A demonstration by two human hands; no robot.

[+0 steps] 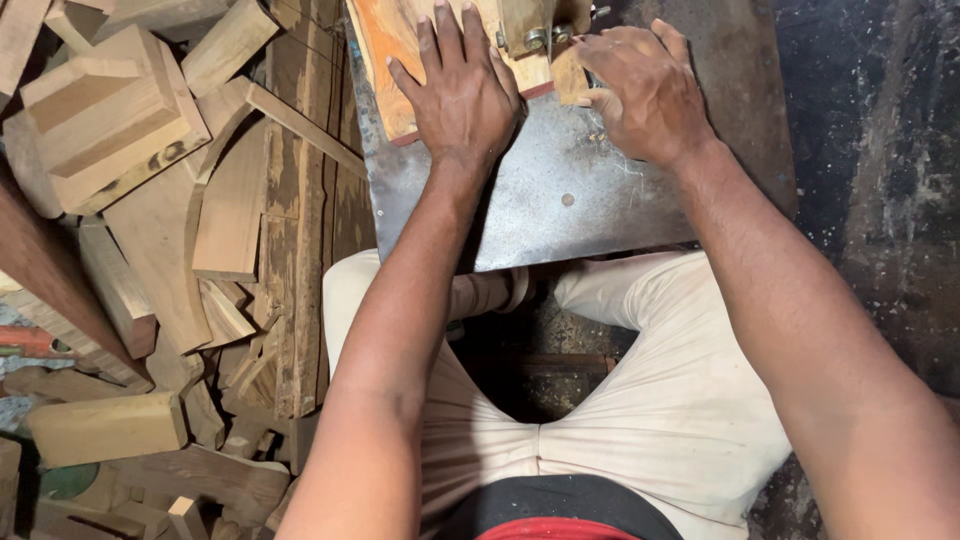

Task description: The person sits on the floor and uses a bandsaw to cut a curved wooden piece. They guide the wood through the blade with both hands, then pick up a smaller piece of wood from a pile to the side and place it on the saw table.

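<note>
At far left, a heap of wood offcuts (150,200) covers the floor: blocks, wedges and thin slats, pale and tan, lying every way. Beside the heap stands a grey metal table (560,200), and I sit at it with my knees under its near edge, in pale trousers (660,400).

On the table lies a flat wooden board (385,45), its top face orange-tinted and its near edge red. My left hand (462,95) lies flat on the board, fingers spread, pressing down and gripping nothing. Just right of that hand, at the top of the view, a metal fitting (535,35) stands over the board; I judge it to be a saw guide, though the blade itself cannot be made out.

My right hand (645,90) is curled beside the fitting, fingertips pinching a small wood piece (570,78) that touches the board's right end.

As for progress, the board looks whole except at this right end, so most of the cutting seems left to do. Fine dust (600,130) lies under my right hand.
</note>
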